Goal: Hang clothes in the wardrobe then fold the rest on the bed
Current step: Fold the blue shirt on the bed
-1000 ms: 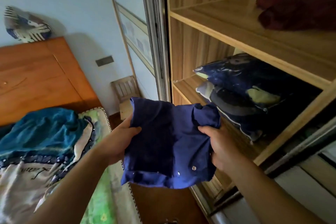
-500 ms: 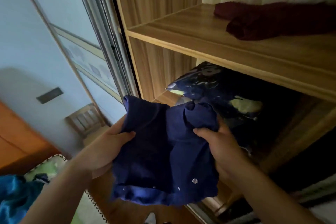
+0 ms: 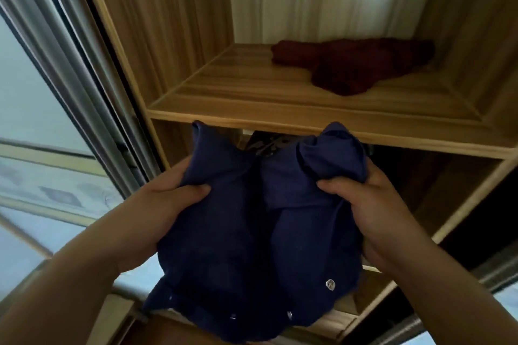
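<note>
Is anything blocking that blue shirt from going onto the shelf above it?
Nothing visible. The left hand and right hand hold the blue shirt at the shelf front edge; a dark red garment lies farther back, right.

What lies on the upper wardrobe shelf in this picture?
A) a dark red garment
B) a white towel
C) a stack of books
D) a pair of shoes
A: a dark red garment lies crumpled on the upper shelf, while the left hand and the right hand grip the navy shirt in front of the shelf's edge.
</note>
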Demonstrator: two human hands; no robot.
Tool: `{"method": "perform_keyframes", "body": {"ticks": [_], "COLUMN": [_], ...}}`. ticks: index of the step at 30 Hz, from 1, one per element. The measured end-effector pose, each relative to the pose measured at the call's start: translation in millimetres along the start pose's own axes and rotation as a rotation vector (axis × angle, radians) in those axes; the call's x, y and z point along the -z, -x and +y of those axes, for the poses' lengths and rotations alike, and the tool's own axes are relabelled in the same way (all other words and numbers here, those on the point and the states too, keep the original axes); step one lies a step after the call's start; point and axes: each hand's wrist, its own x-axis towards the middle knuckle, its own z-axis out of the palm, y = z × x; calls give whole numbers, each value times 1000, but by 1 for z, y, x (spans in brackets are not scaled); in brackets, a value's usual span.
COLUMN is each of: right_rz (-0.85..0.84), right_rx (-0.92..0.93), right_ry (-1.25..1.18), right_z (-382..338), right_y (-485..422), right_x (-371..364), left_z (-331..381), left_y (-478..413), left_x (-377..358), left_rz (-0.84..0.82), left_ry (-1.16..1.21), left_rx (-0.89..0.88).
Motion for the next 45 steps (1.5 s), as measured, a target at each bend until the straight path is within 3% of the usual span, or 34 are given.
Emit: {"method": "perform_keyframes", "body": {"ticks": [17, 24, 35, 38, 41, 43, 45], "right_rz": [219, 278, 292, 352, 534, 710, 762], "right_rx": [227, 276, 235, 238, 302, 311, 266], "right_ry": [3, -32, -114, -12, 186, 465, 826], "right_z": [-138, -175, -243, -264, -277, -266, -237], "right_y": [-24, -66, -189, -241, -294, -315, -326], "right_x": [-17, -9, 43, 62, 88, 104, 114], "left_z": [132, 166, 196, 201, 195, 174, 146], "left_y": [-73, -129, -273, -330, -380, -401, -414], "left_x": [-2, -14, -41, -44, -50, -52, -49], "left_rz": [-235, -212, -118, -104, -61, -18, -51], "left_ry": [36, 71, 155, 154, 94, -171, -573], "left_rx": [-194, -222, -121, -101, -125, -143, -151]}}
